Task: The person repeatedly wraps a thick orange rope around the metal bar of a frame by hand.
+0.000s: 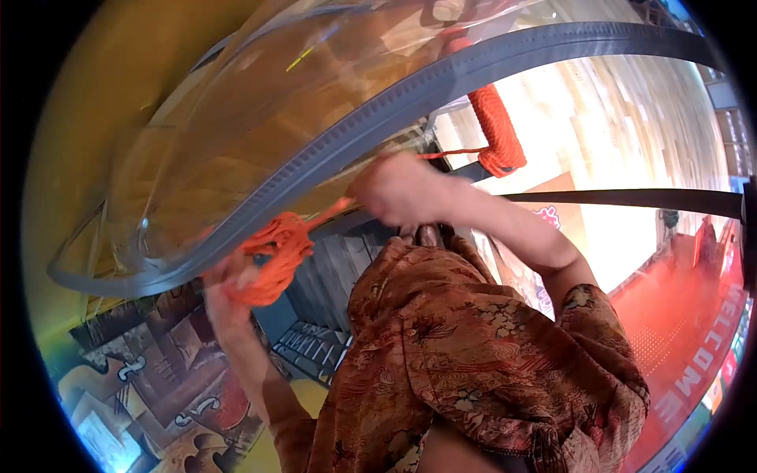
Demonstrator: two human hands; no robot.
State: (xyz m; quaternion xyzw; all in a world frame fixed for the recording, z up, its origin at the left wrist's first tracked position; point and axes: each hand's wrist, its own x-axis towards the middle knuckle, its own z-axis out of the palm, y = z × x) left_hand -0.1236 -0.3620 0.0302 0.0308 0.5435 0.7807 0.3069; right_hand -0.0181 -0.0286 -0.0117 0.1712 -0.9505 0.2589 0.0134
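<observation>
Pale floor (583,134) past nearby grey-edged plastic (398,102), left hand (231,277) gripping orange rope bundle (277,260), right hand (404,189) closed on strand (331,210)

Two hands (233,277) (404,189), two orange rope bundles (277,260) (498,130), one WELCOME sign (698,355).

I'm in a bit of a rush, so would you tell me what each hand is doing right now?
Left hand: closed on a bundle of orange cord.
Right hand: closed on an orange strand; finger details blurred.
</observation>
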